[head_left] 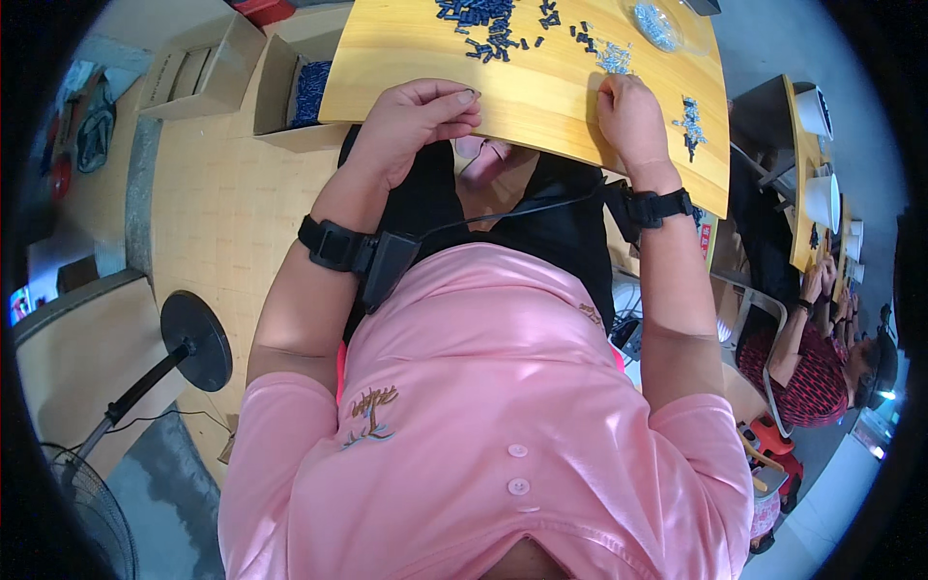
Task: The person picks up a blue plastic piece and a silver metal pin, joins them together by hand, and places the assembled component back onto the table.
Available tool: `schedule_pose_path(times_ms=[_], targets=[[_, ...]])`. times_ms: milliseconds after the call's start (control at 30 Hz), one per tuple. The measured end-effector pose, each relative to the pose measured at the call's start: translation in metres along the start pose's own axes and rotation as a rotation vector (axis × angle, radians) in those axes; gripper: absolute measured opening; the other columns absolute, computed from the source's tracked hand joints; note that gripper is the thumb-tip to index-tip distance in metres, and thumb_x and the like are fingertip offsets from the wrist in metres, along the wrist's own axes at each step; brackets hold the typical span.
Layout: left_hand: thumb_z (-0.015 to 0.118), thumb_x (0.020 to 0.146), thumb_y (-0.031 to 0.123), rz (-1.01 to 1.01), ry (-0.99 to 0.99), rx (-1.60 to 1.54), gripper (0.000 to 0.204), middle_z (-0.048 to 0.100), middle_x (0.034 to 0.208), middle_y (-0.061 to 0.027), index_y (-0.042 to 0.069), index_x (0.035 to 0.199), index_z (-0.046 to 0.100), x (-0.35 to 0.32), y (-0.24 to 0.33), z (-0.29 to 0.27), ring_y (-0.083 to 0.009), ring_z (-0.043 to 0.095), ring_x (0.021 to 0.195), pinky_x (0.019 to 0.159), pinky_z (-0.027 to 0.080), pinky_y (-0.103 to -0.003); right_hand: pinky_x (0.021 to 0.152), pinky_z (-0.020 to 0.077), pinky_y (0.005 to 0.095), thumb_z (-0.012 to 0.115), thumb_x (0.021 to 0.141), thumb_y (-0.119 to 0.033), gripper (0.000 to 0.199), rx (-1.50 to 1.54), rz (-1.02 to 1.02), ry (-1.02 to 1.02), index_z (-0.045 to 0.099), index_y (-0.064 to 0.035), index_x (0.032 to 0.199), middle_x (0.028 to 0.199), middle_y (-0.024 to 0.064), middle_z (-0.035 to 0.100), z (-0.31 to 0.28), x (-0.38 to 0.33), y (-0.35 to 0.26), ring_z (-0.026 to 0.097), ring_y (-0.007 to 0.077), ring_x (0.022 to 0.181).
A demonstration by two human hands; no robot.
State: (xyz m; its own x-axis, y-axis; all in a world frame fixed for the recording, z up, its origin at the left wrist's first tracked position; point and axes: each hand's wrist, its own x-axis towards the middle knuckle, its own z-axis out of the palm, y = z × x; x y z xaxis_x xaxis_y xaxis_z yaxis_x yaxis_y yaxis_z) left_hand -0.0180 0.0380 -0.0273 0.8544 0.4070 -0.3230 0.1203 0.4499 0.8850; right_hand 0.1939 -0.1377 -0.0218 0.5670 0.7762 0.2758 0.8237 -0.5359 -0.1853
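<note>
My left hand [425, 121] is at the front edge of the wooden table [541, 101], its thumb and fingers pinched together. A tiny dark thing seems to show at the fingertips, too small to name. Farther right, my right hand [633, 116] rests over the table with its fingers curled and pressed together, fingertips beside a small heap of silvery metal pieces [615, 58]. What those fingers hold, if anything, is hidden. A pile of small dark blue-black parts [483, 27] lies beyond my left hand.
A clear round dish [657, 27] of silvery pieces stands at the far right. Joined silver and dark parts [690, 126] lie right of my right hand. A cardboard box [290, 92] of dark parts stands left of the table. Another person [807, 372] works at the right.
</note>
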Motion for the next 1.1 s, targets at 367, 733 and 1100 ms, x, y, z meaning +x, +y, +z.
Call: schedule_pose_path(times_ms=[367,733,1100], targets=[[0.064,0.084,0.017,0.060,0.006,0.056,0.025,0.064,0.091,-0.0077,-0.002,0.101,0.062,-0.003,-0.001,0.004,-0.0133,0.062,0.083,0.075,0.052,-0.024,0.071,0.0473,0.0432,0.053,0.075,-0.008,0.013,-0.010,-0.008,-0.095,0.060,0.0026,0.075,0.079,0.0228,0.060,-0.006,0.000,-0.004,0.058,0.0379,0.076],[0.063,0.084,0.013,0.147,-0.077,0.077,0.024,0.065,0.089,-0.0098,-0.004,0.101,0.061,-0.017,0.009,0.022,-0.0140,0.064,0.079,0.072,0.053,-0.024,0.061,0.0464,0.0207,0.060,0.080,-0.006,0.018,1.234,0.284,-0.189,0.063,0.0013,0.096,0.078,0.0020,0.063,-0.038,-0.010,-0.058,0.058,0.0063,0.068],[0.063,0.084,0.014,0.200,-0.112,0.178,0.023,0.065,0.084,-0.0081,-0.003,0.100,0.063,-0.020,0.012,0.028,-0.0111,0.063,0.073,0.066,0.051,-0.022,0.058,0.0456,0.0169,0.062,0.083,-0.004,0.015,1.565,0.378,-0.327,0.062,0.0020,0.096,0.075,0.0040,0.063,-0.040,-0.018,-0.091,0.058,0.0067,0.064]])
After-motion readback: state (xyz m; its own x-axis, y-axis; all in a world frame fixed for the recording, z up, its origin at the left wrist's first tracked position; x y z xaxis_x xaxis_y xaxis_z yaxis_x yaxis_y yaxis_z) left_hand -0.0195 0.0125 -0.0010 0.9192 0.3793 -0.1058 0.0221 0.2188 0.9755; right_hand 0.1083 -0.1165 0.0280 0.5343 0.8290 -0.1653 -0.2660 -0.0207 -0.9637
